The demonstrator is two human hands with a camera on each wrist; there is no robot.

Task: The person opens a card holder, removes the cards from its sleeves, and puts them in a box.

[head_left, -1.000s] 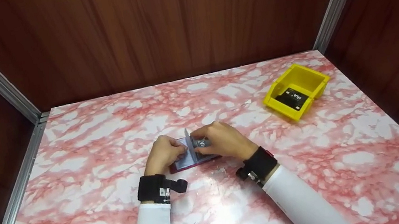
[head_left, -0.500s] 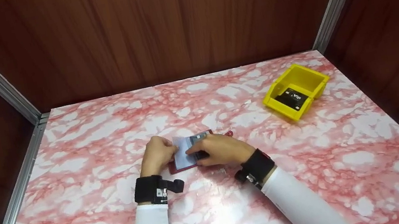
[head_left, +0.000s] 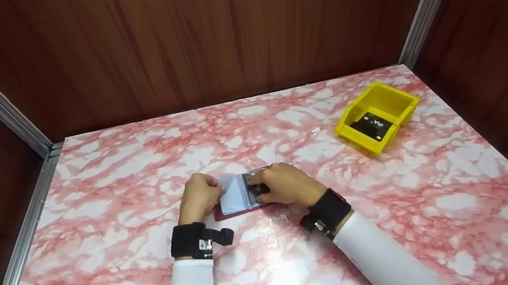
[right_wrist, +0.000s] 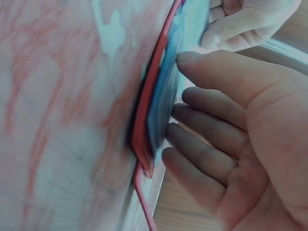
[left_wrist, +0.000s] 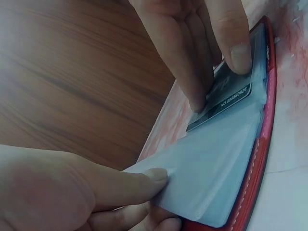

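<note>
A red card holder [left_wrist: 250, 185] lies spread on the marbled table, its stitched cover under clear plastic sleeves. My left hand [head_left: 198, 196] is at its left side. In the left wrist view the thumb and fingers pinch the edge of a clear sleeve [left_wrist: 211, 161]. A dark card [left_wrist: 227, 100] with a printed number sits in the sleeves on the right side. Over that card is my right hand [head_left: 291, 184], thumb and fingertips touching it. In the right wrist view its fingers [right_wrist: 207, 154] reach out rather straight along the holder's face.
A yellow bin [head_left: 400, 98] stands at the back right with black VIP cards [head_left: 372, 126] inside. Brown wood-look panels [head_left: 224, 33] wall the table at the back and both sides. A red strap [right_wrist: 143, 197] trails from the holder's end.
A clear sleeve that stood upright has been turned over to the left. My left hand moved slightly left with it; the right hand's fingers reached left across the sleeves, then drew back onto the card.
</note>
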